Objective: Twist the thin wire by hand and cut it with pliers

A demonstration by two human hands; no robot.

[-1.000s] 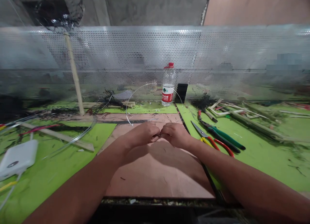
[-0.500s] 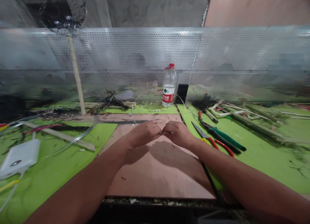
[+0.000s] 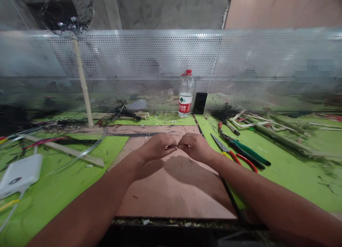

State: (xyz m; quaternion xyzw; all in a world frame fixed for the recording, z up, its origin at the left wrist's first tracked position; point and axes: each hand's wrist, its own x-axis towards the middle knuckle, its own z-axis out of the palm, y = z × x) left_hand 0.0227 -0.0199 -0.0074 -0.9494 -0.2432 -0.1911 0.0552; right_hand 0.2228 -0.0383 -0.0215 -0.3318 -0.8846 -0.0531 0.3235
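Note:
Both hands meet over the bare brown board [image 3: 171,200], with their fingertips nearly touching. My left hand [image 3: 159,145] is closed in a pinch, thumb against the bent fingers. Close beside it, my right hand [image 3: 194,146] is pinched in the same way. Something thin and dark seems to lie between the fingertips, too small to make out. Right of my right hand lie scissors [image 3: 236,158] with red and yellow handles, and pliers [image 3: 247,151] with green and black handles.
A water bottle [image 3: 185,99] and a black phone [image 3: 200,103] stand before the perforated metal screen [image 3: 120,68]. At left are a white power bank [image 3: 21,175], a wooden strip [image 3: 66,150] and an upright bamboo stick [image 3: 82,83]. Bamboo strips [image 3: 280,140] lie at right.
My fingertips have drawn slightly apart, opening a small gap between the hands. The thin pale strand seen curving behind the hands no longer shows.

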